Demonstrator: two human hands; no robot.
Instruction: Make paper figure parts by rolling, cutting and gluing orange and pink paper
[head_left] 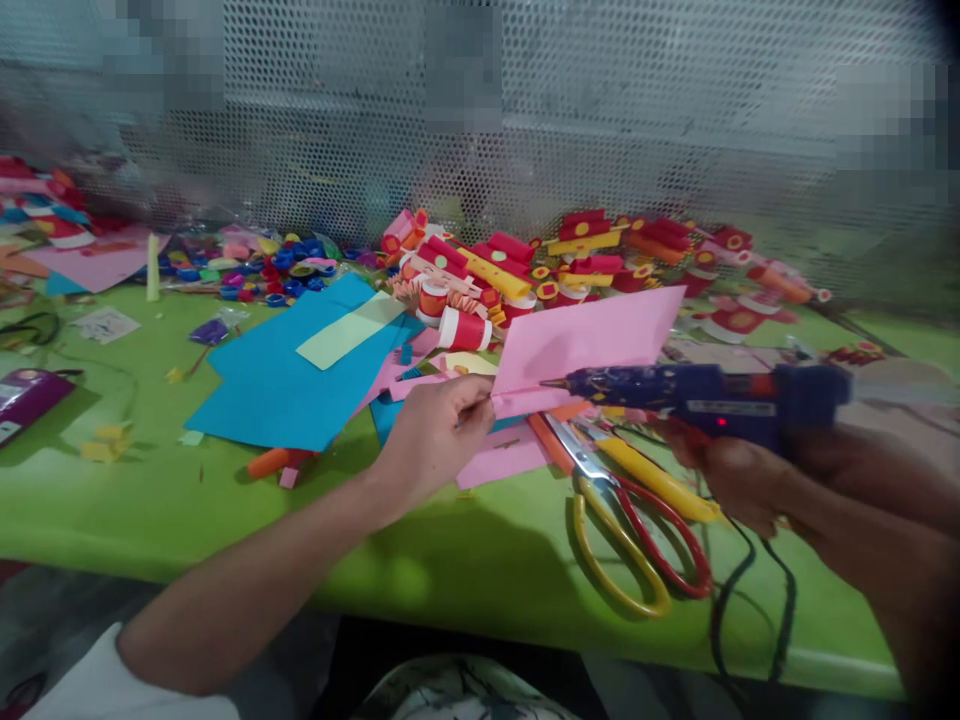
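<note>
A folded sheet of pink paper (589, 335) is pinched at its near left corner by my left hand (442, 430), its larger panel standing up. My right hand (742, 470) is wrapped round a dark blue hot glue gun (697, 392) with a small red light. The gun's nozzle points left and meets or hovers over the paper's fold; I cannot tell whether it touches. Below the gun lie scissors (600, 480) with one red and one yellow handle loop, beside a yellow-handled tool (652, 475). Another pink piece (506, 462) lies flat under my left hand.
Blue sheets (292, 380) with a pale green strip (351, 330) lie to the left. Red and yellow paper crafts (495, 265) crowd the back, near colourful small pieces (277, 268). A perforated metal panel (337, 120) stands behind the green table (450, 560). A black cord (787, 600) hangs at right.
</note>
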